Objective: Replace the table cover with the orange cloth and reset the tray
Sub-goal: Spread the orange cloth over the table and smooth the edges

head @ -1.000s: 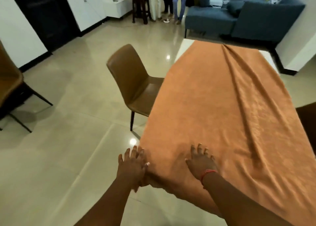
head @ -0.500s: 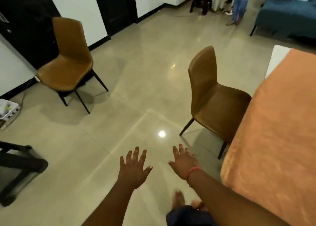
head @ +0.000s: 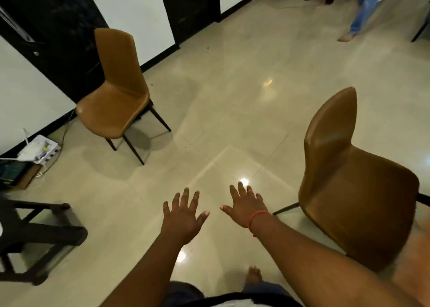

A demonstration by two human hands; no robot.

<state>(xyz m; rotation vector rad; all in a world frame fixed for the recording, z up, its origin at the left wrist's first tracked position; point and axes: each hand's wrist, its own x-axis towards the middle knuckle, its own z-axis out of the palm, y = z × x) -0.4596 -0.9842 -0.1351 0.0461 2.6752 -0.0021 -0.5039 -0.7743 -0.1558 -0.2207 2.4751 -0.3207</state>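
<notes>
only a blurred sliver of the orange cloth point(head: 418, 260) shows, at the far right edge low in view, behind the nearer chair; too little of it is visible to tell which way it runs or where its long side lies. the tray is nowhere in the view.

just beside that sliver stands a brown chair point(head: 349, 190), its back turned toward the middle of the room and its seat facing right toward the cloth. it stands between the hands and the cloth. a second brown chair point(head: 116, 92) stands well apart at the upper left, close to the white wall and a black door panel point(head: 58, 34). by the wall at the left edge lies a small heap of white things with cables point(head: 37, 149), too small to make out. a dark frame point(head: 35, 237) sits on the floor at the lower left, blurred. at the top right someone's legs in blue jeans point(head: 365, 6) stand on the glossy tiled floor point(head: 232, 85), one bare foot showing.

both arms reach forward and down over bare floor. the left hand point(head: 182, 216) is palm down, fingers spread and straight, holding nothing. the right hand point(head: 245, 205), with a red band on its wrist point(head: 254, 218), is also palm down with fingers apart and straight, holding nothing. the two hands are near each other, not touching. below them one bare foot point(head: 253, 275) of the person shows.
</notes>
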